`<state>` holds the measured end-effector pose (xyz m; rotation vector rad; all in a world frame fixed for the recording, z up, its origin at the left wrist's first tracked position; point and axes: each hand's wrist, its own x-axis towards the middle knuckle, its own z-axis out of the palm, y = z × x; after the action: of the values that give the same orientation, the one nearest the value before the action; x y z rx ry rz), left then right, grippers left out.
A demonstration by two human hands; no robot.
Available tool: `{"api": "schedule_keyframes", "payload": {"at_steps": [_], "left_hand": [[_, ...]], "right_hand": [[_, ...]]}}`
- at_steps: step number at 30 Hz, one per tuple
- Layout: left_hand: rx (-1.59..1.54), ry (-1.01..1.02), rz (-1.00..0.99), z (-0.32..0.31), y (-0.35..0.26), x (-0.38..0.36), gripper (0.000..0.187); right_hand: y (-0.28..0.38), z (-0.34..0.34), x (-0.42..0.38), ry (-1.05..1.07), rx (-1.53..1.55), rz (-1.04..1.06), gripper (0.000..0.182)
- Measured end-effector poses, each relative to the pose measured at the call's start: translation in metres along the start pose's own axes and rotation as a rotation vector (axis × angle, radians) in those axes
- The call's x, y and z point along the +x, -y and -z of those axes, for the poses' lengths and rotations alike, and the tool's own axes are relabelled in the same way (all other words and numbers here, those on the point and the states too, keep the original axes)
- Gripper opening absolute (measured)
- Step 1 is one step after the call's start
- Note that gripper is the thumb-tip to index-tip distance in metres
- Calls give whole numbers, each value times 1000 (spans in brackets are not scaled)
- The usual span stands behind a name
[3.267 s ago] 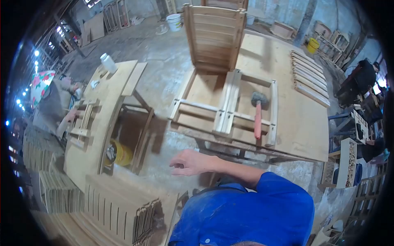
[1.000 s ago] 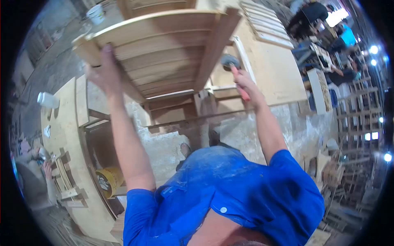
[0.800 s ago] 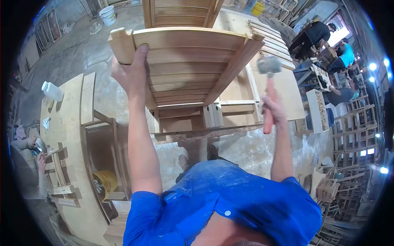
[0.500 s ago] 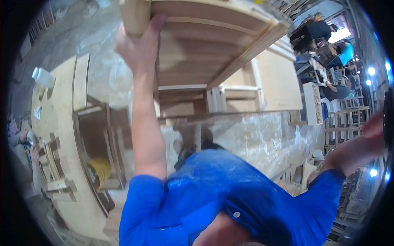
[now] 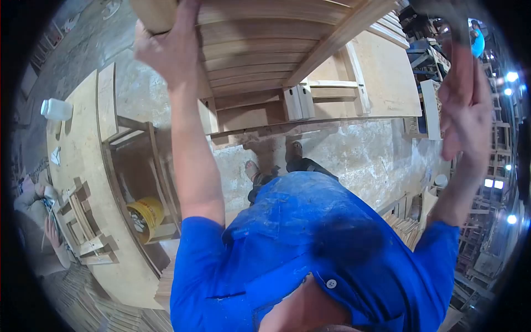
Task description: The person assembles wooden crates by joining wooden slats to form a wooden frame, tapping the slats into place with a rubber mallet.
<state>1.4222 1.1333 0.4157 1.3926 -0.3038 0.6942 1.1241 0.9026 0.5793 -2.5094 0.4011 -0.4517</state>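
Observation:
My left hand (image 5: 172, 58) is closed round the thick rounded wooden post at the near left corner of a slatted wooden furniture frame (image 5: 254, 47). The frame rises toward the camera, tilted, its top cut off by the view. Raised at the right, my right hand (image 5: 467, 108) is wrapped round the handle of what looks like a hammer (image 5: 458, 30). Motion smears the tool, and its head is partly outside the view. Under the frame, pale wooden pieces with dark slots (image 5: 298, 102) stand at the edge of a workbench (image 5: 387, 77).
Left, a second plywood bench (image 5: 83, 138) carries a white plastic jar (image 5: 56, 109) and a small wooden assembly (image 5: 86, 221). A yellow bucket (image 5: 146, 216) sits beneath its side. Another person's hand (image 5: 52, 231) is at that bench. Stacked wooden frames stand right; a distant person (image 5: 477, 40) is beyond.
My right hand has swung up and inward from the far right edge, bringing the hammer-like tool into view. My left hand keeps its grip; the view has shifted slightly.

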Motion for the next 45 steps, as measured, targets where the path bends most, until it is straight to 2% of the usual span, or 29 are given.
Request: {"api": "schedule_keyframes", "payload": {"at_steps": [2,3,4,6,7,8,9,10,12,13,14,16,17,19,20,21,23,25,27,28,31,33,35,36,38,40,41,43,45], "left_hand": [[-113,84,65,6,0,-7,36],[-26,47,83,13,10,-9,33],[59,13,95,21,19,-10,32],[143,-91,15,37,3,-28,32],[474,-145,-100,44,-17,-45,34],[299,-286,-168,43,-18,-61,36],[320,-323,-440,33,-28,-80,40],[251,-300,-666,17,-35,-93,47],[111,1,-784,-19,-47,-138,47],[164,95,-722,-39,-50,-168,56],[220,314,-586,-46,-50,-193,57],[327,594,-422,-79,-50,-239,51],[288,592,-432,-100,-49,-256,47],[383,707,-440,-127,-49,-275,51],[394,708,-444,-137,-46,-283,51],[442,721,-423,-144,-43,-290,49],[501,731,-402,-158,-39,-300,48],[509,734,-320,-172,-34,-304,31],[571,799,-245,-181,-34,-303,31],[627,864,-161,-187,-32,-302,31],[574,861,-136,-212,-17,-297,27],[601,901,-124,-229,-8,-293,26],[579,886,-2,-251,3,-290,25],[588,908,42,-262,5,-287,26],[517,944,107,-292,8,-278,22],[395,1002,199,-314,22,-275,17],[354,1021,267,-328,27,-275,17],[226,1109,405,-365,34,-275,18],[103,1284,565,-410,38,-280,22]], "right_hand": [[-41,-13,-23,-65,159,-182,62],[-67,-20,-30,-56,129,-278,64],[-126,-35,-38,-128,25,-149,62],[-206,-53,-38,-86,39,-312,60],[-240,-61,-37,-46,50,-434,58],[-273,-69,-36,-4,55,-556,57],[-320,-83,-35,-35,-58,-512,56],[-352,-94,-30,-65,-121,-558,52],[-403,-120,-16,-95,-169,-595,49],[-424,-133,-10,-78,-315,-489,44],[-441,-143,-5,-59,-457,-385,41],[-458,-159,3,-68,-346,-488,37],[-466,-159,6,-70,-330,-492,37],[-482,-155,13,-44,-64,-529,46],[-492,-154,22,-141,-20,-552,61],[-506,-149,37,-136,-11,-547,61],[-552,-142,82,-292,210,-552,71],[-615,-147,145,-349,257,-705,82],[-628,-136,206,-454,472,-914,86],[-631,-132,231,-463,478,-911,86],[-638,-132,297,-499,584,-1119,105],[-654,-143,334,-612,671,-1288,117],[-678,-158,358,-663,611,-1315,118],[-694,-171,365,-725,345,-1295,107],[-702,-173,354,-753,55,-1283,96],[-700,-150,340,-601,752,-1239,57],[-691,-139,325,-601,742,-1254,57],[-667,-119,270,-627,1013,-1113,28],[-654,-104,195,-516,1146,-1071,28]]}}
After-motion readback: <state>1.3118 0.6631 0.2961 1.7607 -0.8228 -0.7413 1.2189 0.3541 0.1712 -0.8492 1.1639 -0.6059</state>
